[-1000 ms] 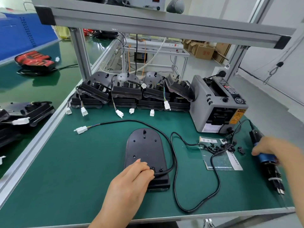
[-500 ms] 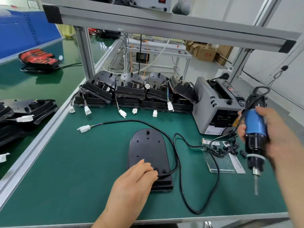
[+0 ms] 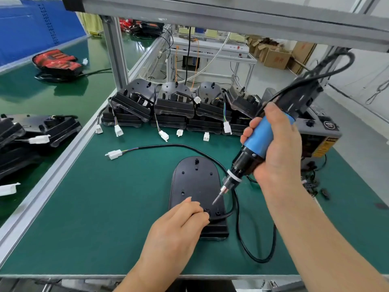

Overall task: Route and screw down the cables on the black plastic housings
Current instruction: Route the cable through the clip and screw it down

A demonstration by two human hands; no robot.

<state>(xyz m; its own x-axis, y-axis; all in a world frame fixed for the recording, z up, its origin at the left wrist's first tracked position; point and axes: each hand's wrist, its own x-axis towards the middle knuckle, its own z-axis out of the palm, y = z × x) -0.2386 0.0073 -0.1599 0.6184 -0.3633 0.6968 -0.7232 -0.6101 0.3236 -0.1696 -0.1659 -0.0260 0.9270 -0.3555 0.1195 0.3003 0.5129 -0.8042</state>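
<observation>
right hand [image 3: 275, 157] is wrapped around a blue electric screwdriver [image 3: 259, 138], tilted, its bit tip just above the near end of the black housing [image 3: 195, 182]. left hand [image 3: 179, 224] rests on that end, curled fingers pinching a small black fitting [image 3: 207, 212] where the cable [image 3: 237, 228] leaves. the housing lies flat on the green bench [image 3: 105, 218]; more housings [image 3: 174, 106] are stacked at its back edge.

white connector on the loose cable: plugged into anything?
No. The white connector lies bare on the green mat at the end of the black cable, with nothing mated to it.
</observation>
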